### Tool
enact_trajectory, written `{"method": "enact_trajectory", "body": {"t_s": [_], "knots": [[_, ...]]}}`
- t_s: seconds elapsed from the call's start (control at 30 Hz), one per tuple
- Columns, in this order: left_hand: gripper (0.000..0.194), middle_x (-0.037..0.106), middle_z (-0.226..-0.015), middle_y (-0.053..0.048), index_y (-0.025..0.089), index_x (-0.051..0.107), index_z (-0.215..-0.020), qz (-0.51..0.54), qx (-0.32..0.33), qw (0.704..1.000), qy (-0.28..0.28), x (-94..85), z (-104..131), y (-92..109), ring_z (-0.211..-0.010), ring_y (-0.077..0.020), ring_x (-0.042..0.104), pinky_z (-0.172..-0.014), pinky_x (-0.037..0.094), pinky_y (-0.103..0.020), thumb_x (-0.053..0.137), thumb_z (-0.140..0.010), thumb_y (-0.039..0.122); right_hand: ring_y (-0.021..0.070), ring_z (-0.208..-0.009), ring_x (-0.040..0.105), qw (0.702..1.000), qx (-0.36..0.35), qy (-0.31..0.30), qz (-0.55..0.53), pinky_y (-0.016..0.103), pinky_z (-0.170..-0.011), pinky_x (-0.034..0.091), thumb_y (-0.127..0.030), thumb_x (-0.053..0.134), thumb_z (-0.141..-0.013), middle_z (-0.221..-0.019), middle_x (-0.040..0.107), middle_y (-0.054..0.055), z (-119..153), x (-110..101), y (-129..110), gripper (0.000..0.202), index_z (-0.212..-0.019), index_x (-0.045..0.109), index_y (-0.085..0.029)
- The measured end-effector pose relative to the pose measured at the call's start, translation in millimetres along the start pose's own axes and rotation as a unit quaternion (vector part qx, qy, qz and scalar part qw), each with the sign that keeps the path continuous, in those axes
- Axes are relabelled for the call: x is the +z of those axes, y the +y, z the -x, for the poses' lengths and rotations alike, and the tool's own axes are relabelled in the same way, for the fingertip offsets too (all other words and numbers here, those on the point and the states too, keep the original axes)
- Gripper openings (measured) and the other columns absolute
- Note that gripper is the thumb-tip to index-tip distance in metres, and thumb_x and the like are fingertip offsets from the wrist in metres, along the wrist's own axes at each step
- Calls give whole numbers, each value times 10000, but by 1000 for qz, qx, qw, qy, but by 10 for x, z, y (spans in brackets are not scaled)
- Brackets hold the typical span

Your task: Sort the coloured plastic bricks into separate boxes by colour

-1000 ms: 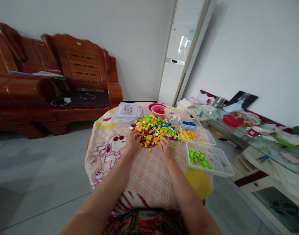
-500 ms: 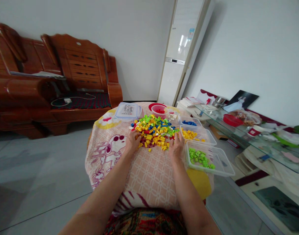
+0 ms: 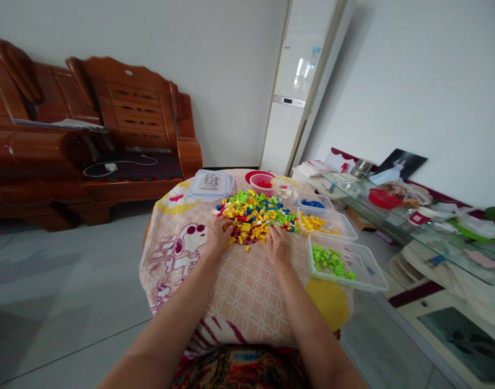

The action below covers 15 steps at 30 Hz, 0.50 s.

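A mixed pile of toy bricks [image 3: 255,213] in yellow, green, blue, red and white is heaped on the cloth-covered round table [image 3: 247,292]. At its near left edge, my left hand [image 3: 219,235] is closed, with a yellow toy brick [image 3: 227,222] at the fingertips, partly hidden. My right hand [image 3: 278,246] lies at the near right edge of the pile. Its fingers are a little apart and reach over the bricks there; what lies under them is hidden.
Right of the pile are clear tubs of green [image 3: 330,260], yellow [image 3: 312,221] and blue bricks [image 3: 312,203]. Behind it sit a round tub of red bricks [image 3: 264,184], a small tub with white bricks [image 3: 287,193] and a lidded box [image 3: 210,185]. A cluttered glass table [image 3: 417,237] stands right.
My right hand has moved left, from beside the yellow tub to the near edge of the pile, covering some yellow bricks. My left hand has stayed nearly in place.
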<state>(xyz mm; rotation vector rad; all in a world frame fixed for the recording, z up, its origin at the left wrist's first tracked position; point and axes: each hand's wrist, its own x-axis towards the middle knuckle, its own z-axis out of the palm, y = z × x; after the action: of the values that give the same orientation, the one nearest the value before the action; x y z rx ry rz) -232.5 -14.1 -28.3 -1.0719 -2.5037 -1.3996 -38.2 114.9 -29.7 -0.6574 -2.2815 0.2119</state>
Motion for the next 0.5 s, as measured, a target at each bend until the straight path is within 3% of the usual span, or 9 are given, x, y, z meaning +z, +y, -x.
{"method": "enact_trajectory", "body": {"t_s": [0.2, 0.33, 0.5], "knots": [[270, 616, -1297, -88, 193, 748, -970, 1, -8, 1000, -3, 3, 1, -8, -1163, -260, 588, -1009, 465, -388, 563, -788, 269, 238, -1127, 552, 998, -16, -54, -11, 388, -1016, 415, -237, 469, -903, -1181, 645, 117, -44, 27, -36, 283, -1075, 691, -194], [279, 611, -1302, -96, 181, 747, -978, 2, -8, 1000, -9, 6, -2, -21, -1164, -256, 588, -1024, 455, -393, 555, -790, 260, 199, -1000, 580, 997, -16, -31, -65, 322, -937, 460, -175, 471, -877, -1011, 662, 86, -34, -17, -19, 256, -963, 710, -205], [281, 617, -1292, -87, 182, 749, -976, -3, -2, 1000, -7, 7, -6, -26, -1166, -254, 585, -1028, 456, -387, 556, -786, 258, 186, -958, 590, 993, -31, -14, -113, 302, -880, 488, -167, 494, -852, -984, 647, 79, -8, -1, 20, 233, -933, 709, -206]]}}
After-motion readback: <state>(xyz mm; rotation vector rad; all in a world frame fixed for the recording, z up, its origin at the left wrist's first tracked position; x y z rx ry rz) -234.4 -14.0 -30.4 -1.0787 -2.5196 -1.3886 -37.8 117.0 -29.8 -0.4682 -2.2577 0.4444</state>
